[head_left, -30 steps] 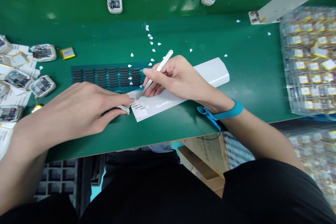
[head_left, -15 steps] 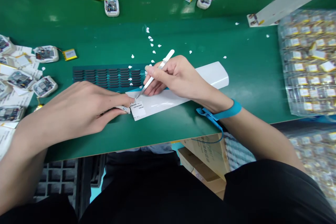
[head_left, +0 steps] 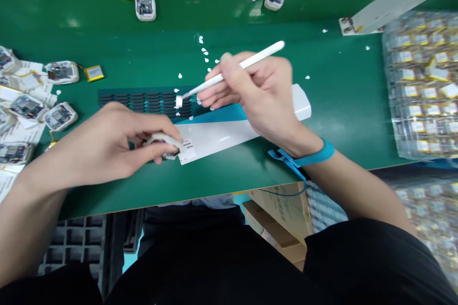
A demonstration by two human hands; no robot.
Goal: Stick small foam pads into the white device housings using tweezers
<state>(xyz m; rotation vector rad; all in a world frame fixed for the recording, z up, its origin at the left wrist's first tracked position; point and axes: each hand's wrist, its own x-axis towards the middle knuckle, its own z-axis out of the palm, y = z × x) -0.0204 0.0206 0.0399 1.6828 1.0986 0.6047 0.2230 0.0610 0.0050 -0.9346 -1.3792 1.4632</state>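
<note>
While the left hand (head_left: pixel 103 147) holds a pale, rounded plastic casing (head_left: pixel 165 138) in narrowed fingers beside a long, glossy white sheet (head_left: pixel 222 137), the right hand (head_left: pixel 268 90) pinches slim whitish metal tweezers (head_left: pixel 265 53) bearing a small white piece (head_left: pixel 179 101); this careful carrying seems to call for steady pressure.

My green desk (head_left: pixel 322 119) caught blurry patches of light, with a cardboard box (head_left: pixel 282 209) and a black gridded tray (head_left: pixel 78 243) below its edge.

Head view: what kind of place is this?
Likely an electronics assembly bench: white-cased units with exposed circuit boards, a clear plastic tray of silver-and-yellow battery-like cells, and a blue wrist strap with cord.
</note>
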